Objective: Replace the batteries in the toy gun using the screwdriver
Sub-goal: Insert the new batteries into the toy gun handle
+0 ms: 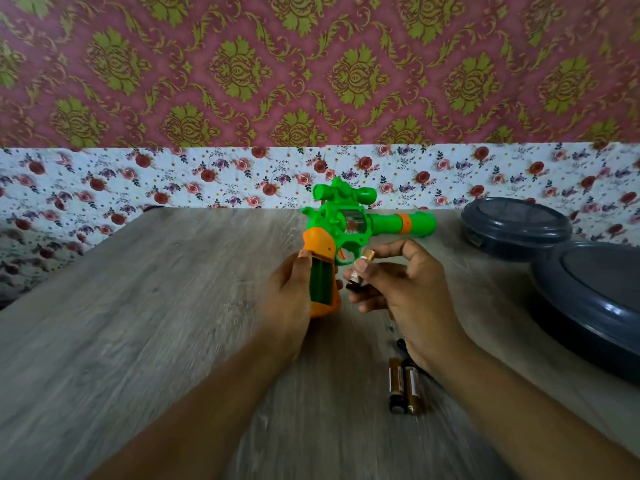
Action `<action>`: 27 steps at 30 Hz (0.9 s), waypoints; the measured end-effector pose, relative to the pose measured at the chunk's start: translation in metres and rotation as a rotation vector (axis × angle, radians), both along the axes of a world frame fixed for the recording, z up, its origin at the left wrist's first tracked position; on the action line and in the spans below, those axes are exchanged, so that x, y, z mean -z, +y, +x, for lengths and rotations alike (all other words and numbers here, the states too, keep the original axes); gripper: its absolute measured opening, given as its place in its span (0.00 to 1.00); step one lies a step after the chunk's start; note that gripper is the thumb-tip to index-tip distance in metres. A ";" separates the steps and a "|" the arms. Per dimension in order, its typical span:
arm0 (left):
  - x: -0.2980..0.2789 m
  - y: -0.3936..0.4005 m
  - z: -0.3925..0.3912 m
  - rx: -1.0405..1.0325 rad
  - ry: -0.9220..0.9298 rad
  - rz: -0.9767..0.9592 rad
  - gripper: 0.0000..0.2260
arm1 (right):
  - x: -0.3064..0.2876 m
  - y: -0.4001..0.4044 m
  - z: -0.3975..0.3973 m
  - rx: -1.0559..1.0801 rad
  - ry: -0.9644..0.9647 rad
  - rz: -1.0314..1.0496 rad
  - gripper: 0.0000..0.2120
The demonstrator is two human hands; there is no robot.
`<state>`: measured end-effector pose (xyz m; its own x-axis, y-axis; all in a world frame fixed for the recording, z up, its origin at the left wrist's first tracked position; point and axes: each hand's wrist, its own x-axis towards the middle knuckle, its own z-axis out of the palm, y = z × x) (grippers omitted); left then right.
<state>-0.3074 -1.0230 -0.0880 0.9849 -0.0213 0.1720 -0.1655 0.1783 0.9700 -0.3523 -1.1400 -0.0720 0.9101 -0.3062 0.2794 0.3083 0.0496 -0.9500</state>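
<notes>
While your left hand (289,289) grips the orange handle of the green plastic toy gun (346,226) at the table's (138,323) centre, your right hand (398,289) pinches gold-and-black batteries (360,271); two more gold-and-black batteries (404,384) lie at five o'clock.

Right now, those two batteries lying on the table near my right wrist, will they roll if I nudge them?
Probably. The two batteries are smooth cylinders lying on their sides on the flat wooden table, so a sideways nudge would likely roll them. They lie side by side, so one may push the other. They look rigid and easy to pinch.
</notes>
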 end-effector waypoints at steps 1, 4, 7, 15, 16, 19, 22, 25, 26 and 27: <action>0.000 0.000 -0.001 -0.020 -0.017 0.022 0.12 | 0.002 0.002 0.001 0.021 -0.012 -0.033 0.08; 0.002 0.001 0.000 -0.026 -0.028 0.059 0.13 | 0.011 0.005 0.009 0.101 -0.048 -0.151 0.09; 0.003 0.000 0.001 0.009 -0.072 0.098 0.13 | 0.017 0.005 0.015 0.175 -0.091 -0.288 0.12; 0.006 0.001 -0.001 0.023 -0.153 0.187 0.13 | 0.018 0.008 0.012 0.257 -0.162 -0.861 0.07; 0.007 0.001 0.000 0.025 -0.131 0.169 0.14 | 0.020 0.007 0.012 0.257 -0.167 -0.969 0.11; 0.006 0.001 0.001 0.052 -0.065 0.089 0.14 | 0.023 0.008 0.010 0.254 -0.153 -1.203 0.19; 0.007 0.001 0.003 0.054 -0.067 0.086 0.13 | 0.023 0.009 0.012 0.244 -0.145 -1.231 0.21; 0.009 0.002 0.005 0.062 -0.064 0.100 0.12 | 0.026 0.011 0.013 0.234 -0.146 -1.219 0.20; 0.010 0.003 0.005 0.059 -0.064 0.102 0.12 | 0.026 0.012 0.013 0.235 -0.148 -1.215 0.20; 0.010 0.002 0.006 0.056 -0.065 0.098 0.12 | 0.026 0.012 0.013 0.232 -0.157 -1.207 0.19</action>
<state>-0.3018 -1.0205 -0.0980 0.9685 -0.0960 0.2296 -0.2208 0.0941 0.9708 -0.3398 -1.1278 -0.0982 0.7999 0.0736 0.5956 0.3080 -0.9021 -0.3022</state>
